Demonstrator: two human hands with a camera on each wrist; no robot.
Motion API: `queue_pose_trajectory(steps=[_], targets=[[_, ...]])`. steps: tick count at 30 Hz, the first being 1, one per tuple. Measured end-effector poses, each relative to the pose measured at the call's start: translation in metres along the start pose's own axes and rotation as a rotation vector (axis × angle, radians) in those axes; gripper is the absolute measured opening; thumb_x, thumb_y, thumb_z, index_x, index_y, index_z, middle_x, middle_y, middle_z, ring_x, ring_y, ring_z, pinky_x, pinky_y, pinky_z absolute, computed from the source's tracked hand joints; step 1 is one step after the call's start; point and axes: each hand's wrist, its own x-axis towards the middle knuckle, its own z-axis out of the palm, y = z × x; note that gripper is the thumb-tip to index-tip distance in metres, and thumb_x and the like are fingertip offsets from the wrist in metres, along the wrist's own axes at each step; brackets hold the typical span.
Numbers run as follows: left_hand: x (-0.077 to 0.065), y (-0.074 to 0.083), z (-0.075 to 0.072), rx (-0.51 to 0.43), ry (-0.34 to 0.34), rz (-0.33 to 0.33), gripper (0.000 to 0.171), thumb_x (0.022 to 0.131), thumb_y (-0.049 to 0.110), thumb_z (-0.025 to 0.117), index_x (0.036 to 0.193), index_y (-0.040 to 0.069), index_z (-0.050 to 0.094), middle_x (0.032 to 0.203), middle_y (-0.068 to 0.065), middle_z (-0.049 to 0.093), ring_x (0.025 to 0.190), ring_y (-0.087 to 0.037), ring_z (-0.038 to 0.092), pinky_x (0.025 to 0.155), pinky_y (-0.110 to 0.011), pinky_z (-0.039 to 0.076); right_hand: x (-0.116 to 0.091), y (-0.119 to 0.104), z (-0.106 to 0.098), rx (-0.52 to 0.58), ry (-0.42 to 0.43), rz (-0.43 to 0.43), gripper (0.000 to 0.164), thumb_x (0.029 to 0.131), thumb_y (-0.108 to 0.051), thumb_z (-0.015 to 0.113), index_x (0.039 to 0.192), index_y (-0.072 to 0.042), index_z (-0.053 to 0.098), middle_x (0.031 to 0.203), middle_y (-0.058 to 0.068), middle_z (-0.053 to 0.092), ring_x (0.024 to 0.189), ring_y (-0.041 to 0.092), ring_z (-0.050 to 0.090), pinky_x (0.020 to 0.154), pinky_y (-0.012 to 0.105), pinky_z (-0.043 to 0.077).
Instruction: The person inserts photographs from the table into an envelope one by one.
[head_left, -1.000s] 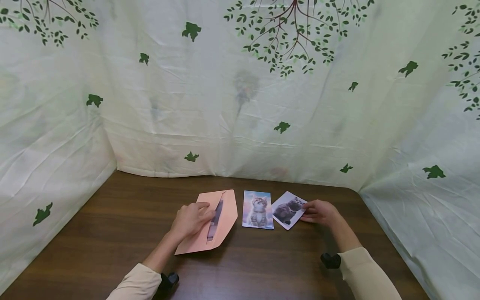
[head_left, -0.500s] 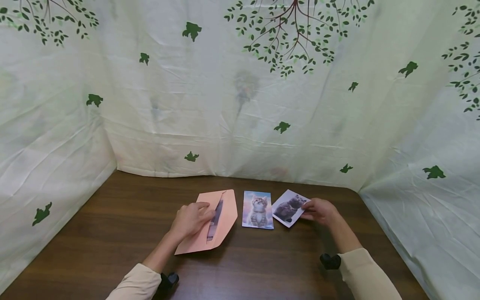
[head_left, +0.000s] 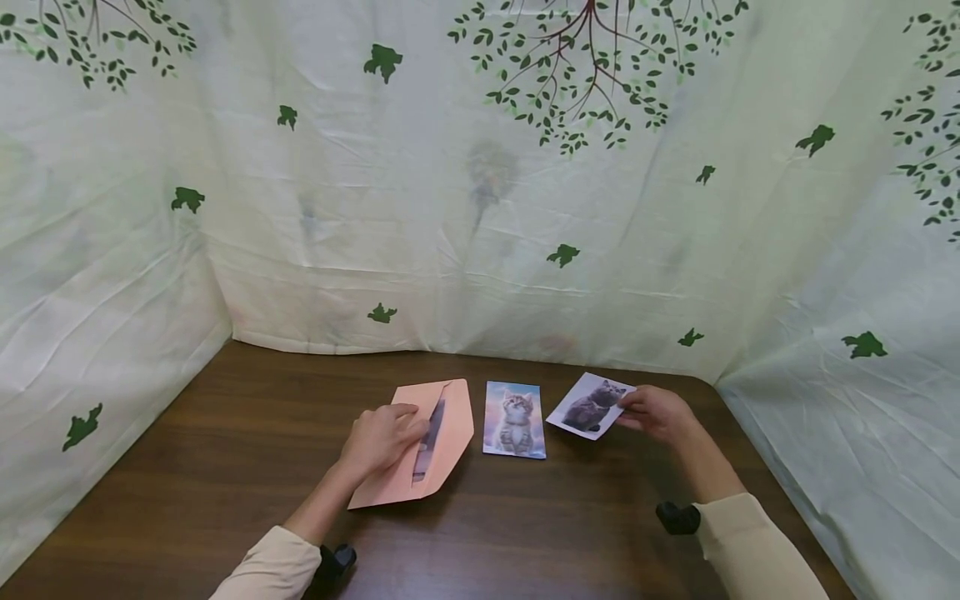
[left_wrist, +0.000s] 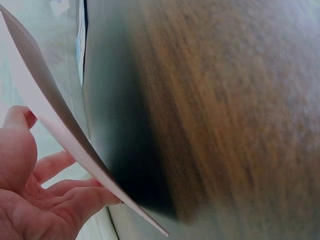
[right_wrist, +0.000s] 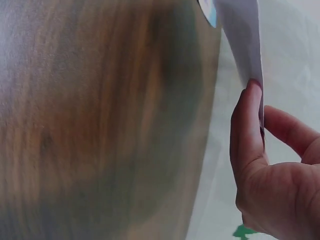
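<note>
In the head view, my left hand (head_left: pixel 382 442) holds a peach envelope (head_left: pixel 448 450) tilted on the table. A slanted opening in it shows part of a greyish picture. The left wrist view has the envelope (left_wrist: pixel 62 122) nearly edge-on, with my fingers (left_wrist: pixel 75 200) against it. Over to the right, my right hand (head_left: pixel 658 414) pinches a photo card of a grey cat (head_left: pixel 588 406) by its right corner. The right wrist view shows this photo card (right_wrist: pixel 245 40) between finger and thumb. A card with a tabby kitten (head_left: pixel 514 421) lies between the hands.
The brown wooden table (head_left: pixel 510 525) extends in front of both hands. Pale cloth with leaf prints (head_left: pixel 420 208) surrounds its back and sides. Dark wrist devices show below both hands.
My right hand has moved to the right and slightly away with the grey cat photo card, leaving a gap beside the kitten card. My left hand and the envelope have hardly moved.
</note>
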Motion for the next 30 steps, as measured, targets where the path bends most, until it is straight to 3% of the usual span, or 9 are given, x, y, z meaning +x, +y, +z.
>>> queue_pose_trajectory(steps=[13,24,30], targets=[[0.001,0.000,0.000,0.013,-0.013,-0.003,0.047,0.095,0.037,0.060,0.130,0.006,0.070,0.130,-0.018,0.069,0.118,-0.044,0.063,0.095,-0.055,0.050,-0.010,-0.021,0.009,-0.047,-0.050,-0.058,0.010,0.100,0.001,0.052,0.110,0.005,0.052,0.086,0.003,0.069,0.076,0.016,0.072,0.080,0.035,0.061],[0.001,-0.001,0.002,0.008,-0.008,-0.002,0.047,0.095,0.036,0.060,0.130,0.006,0.070,0.130,-0.018,0.069,0.118,-0.044,0.064,0.094,-0.055,0.050,-0.011,-0.032,0.035,-0.067,-0.045,-0.078,0.023,0.099,0.000,0.057,0.120,0.008,0.053,0.086,0.003,0.071,0.074,0.014,0.073,0.074,0.032,0.061],[0.002,-0.002,0.002,0.011,0.000,0.002,0.047,0.095,0.036,0.060,0.129,0.006,0.070,0.129,-0.017,0.069,0.117,-0.044,0.064,0.094,-0.054,0.050,-0.010,-0.035,0.050,-0.089,-0.063,-0.096,0.021,0.099,0.000,0.057,0.119,0.008,0.053,0.086,0.002,0.070,0.074,0.013,0.072,0.077,0.033,0.061]])
